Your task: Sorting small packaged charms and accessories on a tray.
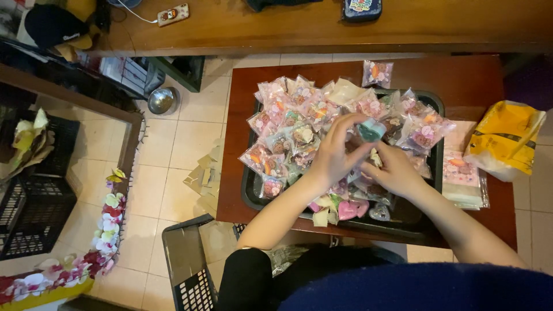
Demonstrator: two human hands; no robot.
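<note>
Both my hands are over a black tray (252, 198) on a low red-brown table (472, 80). My left hand (336, 154) and my right hand (393, 170) meet around a small teal piece in a clear wrapper (370, 130), held between the fingertips of both. Several small clear packets with pink, orange and brown items (288, 124) are heaped on the tray's far half. Loose heart-shaped pieces, pink and pale (347, 209), lie at the tray's near edge under my wrists.
A stack of empty clear bags (461, 178) and a yellow plastic bag (507, 138) sit on the table's right side. One packet (377, 73) lies behind the tray. A black crate (184, 265) stands on the tiled floor at lower left, a metal bowl (162, 100) farther back.
</note>
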